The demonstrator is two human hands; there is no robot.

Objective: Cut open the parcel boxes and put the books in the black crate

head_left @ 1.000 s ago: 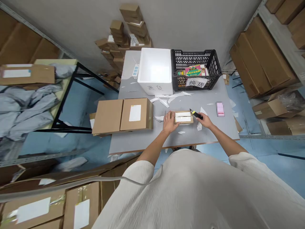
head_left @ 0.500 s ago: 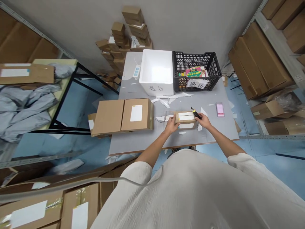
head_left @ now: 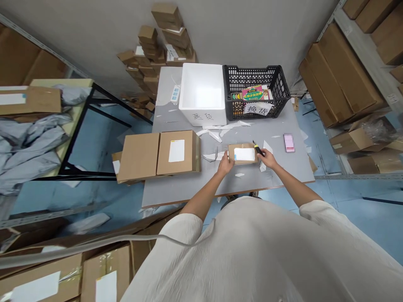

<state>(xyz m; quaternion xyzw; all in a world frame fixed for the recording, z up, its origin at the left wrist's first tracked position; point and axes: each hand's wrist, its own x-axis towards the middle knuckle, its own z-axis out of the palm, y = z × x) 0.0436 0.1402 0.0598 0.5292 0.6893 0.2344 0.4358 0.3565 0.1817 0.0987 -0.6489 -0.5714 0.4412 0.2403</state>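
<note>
A small cardboard box (head_left: 242,147) with a white label on its upward face lies between my hands, near the front of the grey table (head_left: 176,188). My left hand (head_left: 225,163) grips its left end, fingers closed round the edge. At the box's right end, my right hand (head_left: 268,159) is closed on a black and yellow utility knife (head_left: 258,150), its blade pointing up and away from me. That hand also appears to touch the box's right edge. Paper scraps (head_left: 214,135) lie around the box.
Two larger cardboard boxes (head_left: 140,155) stand on the left of the table. Behind are a white foam bin (head_left: 203,115) and a black plastic crate (head_left: 234,111) holding colourful printed items. A pink-screened phone (head_left: 289,143) lies at right; a power strip (head_left: 175,95) is at back left.
The small box has been tipped between my hands, so the labelled side that faced me is now uppermost. The knife stays in my right hand. The view has shifted slightly.
</note>
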